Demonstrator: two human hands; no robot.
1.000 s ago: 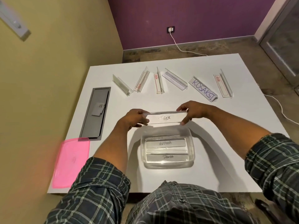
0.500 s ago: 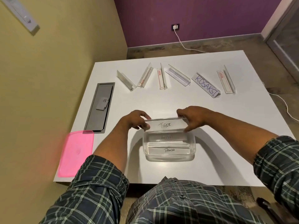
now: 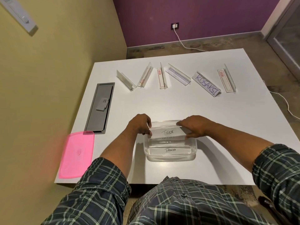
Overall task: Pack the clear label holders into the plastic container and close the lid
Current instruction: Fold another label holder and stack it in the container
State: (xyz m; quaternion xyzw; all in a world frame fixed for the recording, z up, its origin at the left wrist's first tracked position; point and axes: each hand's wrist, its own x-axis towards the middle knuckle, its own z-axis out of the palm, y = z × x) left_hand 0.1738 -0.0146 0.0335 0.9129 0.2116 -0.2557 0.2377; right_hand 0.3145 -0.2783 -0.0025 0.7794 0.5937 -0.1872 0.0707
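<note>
A clear plastic container [image 3: 170,157] sits on the white table in front of me. Inside it lies a label holder marked PANDA [image 3: 169,150], with another one mostly hidden behind it. My left hand [image 3: 139,125] and my right hand [image 3: 195,126] pinch the two ends of the label holder marked TIGER [image 3: 168,132], which sits over the far half of the container, at its rim. Several more clear label holders lie in a row across the far part of the table, among them the one marked KOSAKSI [image 3: 206,83]. The pink lid [image 3: 77,154] lies at the near left corner.
A grey recessed cable tray [image 3: 100,108] with a small card in it is set into the table's left side. A yellow wall runs close along the left. A white cable runs from a wall socket [image 3: 175,26] down past the table's right edge.
Both hands have brought the TIGER holder towards me and down, from above the table behind the container to the container's far half.
</note>
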